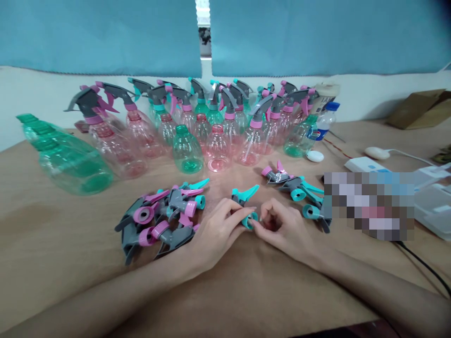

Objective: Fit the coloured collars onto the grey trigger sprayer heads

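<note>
My left hand point(223, 223) is closed around a grey spray trigger head point(251, 219) with a teal lever and teal collar. The collar's open end faces me. My right hand point(285, 230) has its fingers curled, with thumb and fingertip close together at the collar's opening; anything pinched there is too small or hidden to name. Left of my hands lies a heap of grey trigger heads point(162, 216), mostly with pink collars, some teal. Several more trigger heads point(299, 192) lie to the right, with pink and teal parts.
Behind my hands stand rows of clear bottles with pink point(218, 152) or green point(188, 150) tints, many topped with trigger heads. A blue-capped bottle point(327, 123), a white oval object point(314, 156), a clear plastic box point(435, 206), and a cardboard box point(417, 109) are at the right.
</note>
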Motion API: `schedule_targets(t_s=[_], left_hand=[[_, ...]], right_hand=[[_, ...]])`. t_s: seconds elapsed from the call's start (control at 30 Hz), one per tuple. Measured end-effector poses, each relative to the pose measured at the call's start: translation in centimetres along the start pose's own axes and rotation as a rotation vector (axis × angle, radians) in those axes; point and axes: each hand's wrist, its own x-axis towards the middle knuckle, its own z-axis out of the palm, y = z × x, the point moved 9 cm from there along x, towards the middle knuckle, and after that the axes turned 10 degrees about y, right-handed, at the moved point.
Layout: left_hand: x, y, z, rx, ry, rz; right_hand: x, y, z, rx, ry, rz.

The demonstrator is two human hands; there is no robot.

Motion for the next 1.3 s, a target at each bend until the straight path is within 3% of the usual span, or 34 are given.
schedule_targets(t_s=[0.13,0.37,0.6,0.8,1.3], left_hand=[[0.0,-0.1,0.1,-0.037,-0.027,-0.021],[0.2,-0.6,-0.2,-0.091,-0.042,-0.103],[0.2,-1.6,-0.2,-0.130,-0.052,-0.222],[0.1,-1.0,-0.2,-0.114,-0.058,-0.147],[0.1,-1.3,0.3,-0.185,-0.105,-0.160]], right_hand=[[0.1,0.1,0.1,0.068,0.005,0.047],[0.1,1.3,0.9,0.266,-0.094,0.141],[0.2,-0.2,0.0,0.084,-0.134,-0.074],[-0.1,-1.5,0.4,-0.014,-0.199,-0.229],[-0.2,-1.7,0.3,-0.069,-0.172,-0.292]])
